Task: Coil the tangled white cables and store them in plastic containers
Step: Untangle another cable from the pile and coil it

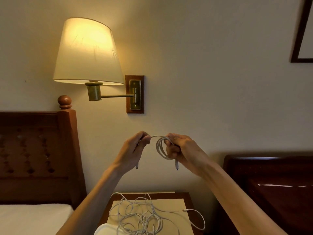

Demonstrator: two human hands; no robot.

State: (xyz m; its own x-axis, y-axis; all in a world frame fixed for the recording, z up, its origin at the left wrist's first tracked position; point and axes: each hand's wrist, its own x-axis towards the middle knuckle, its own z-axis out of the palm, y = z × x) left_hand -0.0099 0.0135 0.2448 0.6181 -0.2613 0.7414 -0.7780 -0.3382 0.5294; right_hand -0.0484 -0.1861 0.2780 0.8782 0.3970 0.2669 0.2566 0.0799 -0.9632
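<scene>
While both arms reach up in front of the wall, the right hand [179,148] grips a small coil [163,148] of white cable, fingers curled round the loops on their three o'clock side. From the top of the coil a short arc of the same cable runs toward nine o'clock to the left hand [135,150], which pinches it between thumb and curled fingers. One plug [176,166] hangs free below the coil at about five o'clock; the other end [136,167] dangles under the left palm.

Far below, at six o'clock from the hands, a loose tangle of white cables [144,216] lies on the nightstand [186,197] — one strand [198,217] loops out toward three o'clock past the pale mat. At the tangle's seven o'clock a white rounded container [105,230] shows at the bottom edge, only partly in view.

A lit wall lamp [88,51] hangs at ten o'clock from the hands, above a wooden headboard [37,150] and a white bed [32,219]. At three o'clock stands a dark glossy wooden cabinet [279,184] — a dark picture frame [299,39] hangs above it.
</scene>
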